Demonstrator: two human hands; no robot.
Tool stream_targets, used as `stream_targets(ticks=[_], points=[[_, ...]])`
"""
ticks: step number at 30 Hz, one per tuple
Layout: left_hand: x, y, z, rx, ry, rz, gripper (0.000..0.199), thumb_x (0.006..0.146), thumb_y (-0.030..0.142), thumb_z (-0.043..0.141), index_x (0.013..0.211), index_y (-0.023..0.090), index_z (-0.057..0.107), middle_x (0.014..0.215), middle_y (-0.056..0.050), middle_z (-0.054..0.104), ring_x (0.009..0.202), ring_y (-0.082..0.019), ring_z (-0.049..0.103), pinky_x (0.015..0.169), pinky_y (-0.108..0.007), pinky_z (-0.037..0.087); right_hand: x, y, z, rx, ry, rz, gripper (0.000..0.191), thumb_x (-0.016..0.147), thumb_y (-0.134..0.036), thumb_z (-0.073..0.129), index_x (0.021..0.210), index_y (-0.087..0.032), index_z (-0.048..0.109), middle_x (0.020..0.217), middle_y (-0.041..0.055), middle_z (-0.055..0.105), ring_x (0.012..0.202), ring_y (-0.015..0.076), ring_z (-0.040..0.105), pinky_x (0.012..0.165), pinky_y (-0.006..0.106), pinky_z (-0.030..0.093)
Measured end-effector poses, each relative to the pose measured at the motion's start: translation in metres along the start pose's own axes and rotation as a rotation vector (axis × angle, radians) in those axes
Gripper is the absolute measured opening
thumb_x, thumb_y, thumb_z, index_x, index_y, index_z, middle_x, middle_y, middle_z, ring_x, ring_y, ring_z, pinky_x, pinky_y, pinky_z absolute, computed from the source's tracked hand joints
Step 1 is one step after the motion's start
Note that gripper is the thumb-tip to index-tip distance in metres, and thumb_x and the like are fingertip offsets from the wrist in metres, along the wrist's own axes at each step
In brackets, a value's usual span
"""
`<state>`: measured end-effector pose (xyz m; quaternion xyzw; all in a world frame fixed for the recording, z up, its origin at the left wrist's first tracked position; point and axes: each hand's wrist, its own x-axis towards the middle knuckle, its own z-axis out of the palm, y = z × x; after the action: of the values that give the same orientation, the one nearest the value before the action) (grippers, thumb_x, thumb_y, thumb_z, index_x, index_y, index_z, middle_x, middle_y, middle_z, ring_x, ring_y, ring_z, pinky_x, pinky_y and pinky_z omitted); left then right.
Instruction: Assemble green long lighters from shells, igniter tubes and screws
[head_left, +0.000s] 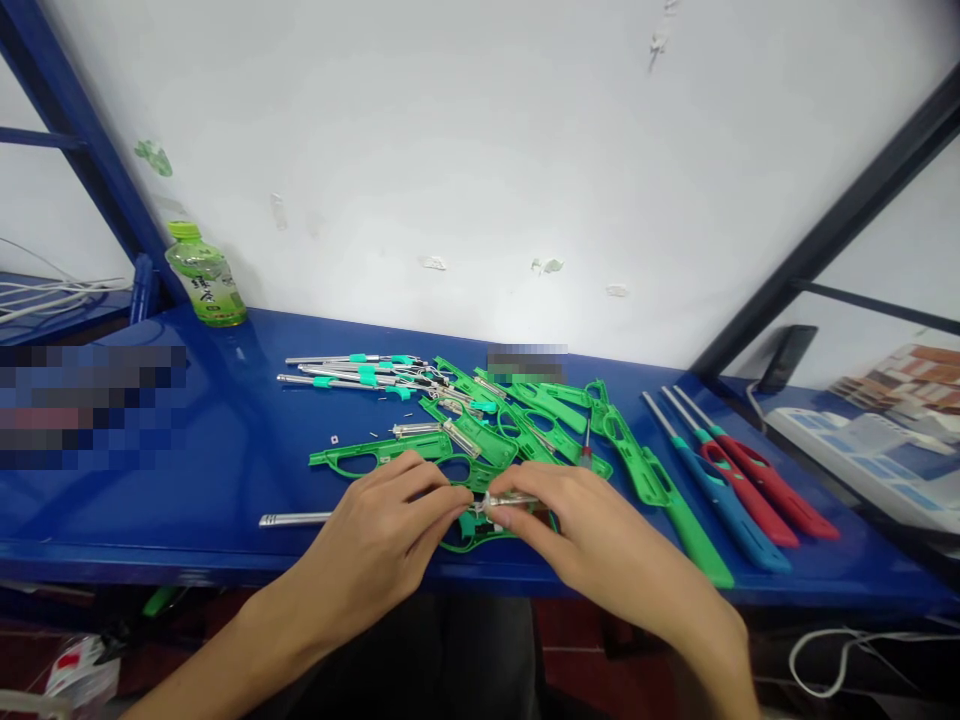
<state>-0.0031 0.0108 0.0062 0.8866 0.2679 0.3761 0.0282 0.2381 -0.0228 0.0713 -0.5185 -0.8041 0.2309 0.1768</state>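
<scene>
Your right fingers [525, 522] clamped a metal tube [519, 498]; your left fingers [454, 498], pinched together, seemingly worked its white tip [487, 502]. Steady alignment seemed called for next.

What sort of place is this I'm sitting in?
It looks like a small assembly or repair workbench: a blue table strewn with opened green casings and metal tubes, with three whole long-nosed lighters at the right. Whether they're being built or taken apart, I can't tell.
</scene>
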Motion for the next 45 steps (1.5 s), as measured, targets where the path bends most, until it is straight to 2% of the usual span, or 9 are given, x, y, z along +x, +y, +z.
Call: stream_targets(ticks=[12,19,45], points=[[0.0005,0.002,-0.0003,-0.033,0.01,-0.006,0.012,0.11,0.013,0.059,0.113,0.021,0.068,0.096,-0.001,0.072,0.088,-0.019,0.059,0.08,-0.034,0.047,0.0,-0.0011,0.0006,-0.023,-0.005,-0.004,0.021,0.114,-0.042,0.059,0.114,-0.03,0.077,0.11,-0.0035,0.08,0.099,0.0203,0.073,0.086,0.033,0.046],[0.003,0.0047,-0.0021,-0.014,-0.006,0.011,0.013,0.11,0.012,0.057,0.112,0.02,0.067,0.095,-0.001,0.072,0.086,-0.019,0.059,0.077,-0.034,0.047,0.0011,-0.0033,0.0013,-0.027,-0.008,-0.007,0.02,0.114,-0.041,0.06,0.111,-0.029,0.076,0.106,-0.003,0.08,0.096,0.0212,0.074,0.082,0.034,0.046],[0.005,0.0093,-0.0023,0.017,0.01,0.06,0.015,0.111,0.011,0.054,0.108,0.019,0.066,0.09,-0.001,0.071,0.081,-0.019,0.059,0.074,-0.033,0.047,0.0038,-0.0064,0.002,-0.018,0.01,-0.041,0.015,0.111,-0.035,0.066,0.109,-0.03,0.08,0.104,-0.0013,0.081,0.094,0.0218,0.075,0.084,0.033,0.049]])
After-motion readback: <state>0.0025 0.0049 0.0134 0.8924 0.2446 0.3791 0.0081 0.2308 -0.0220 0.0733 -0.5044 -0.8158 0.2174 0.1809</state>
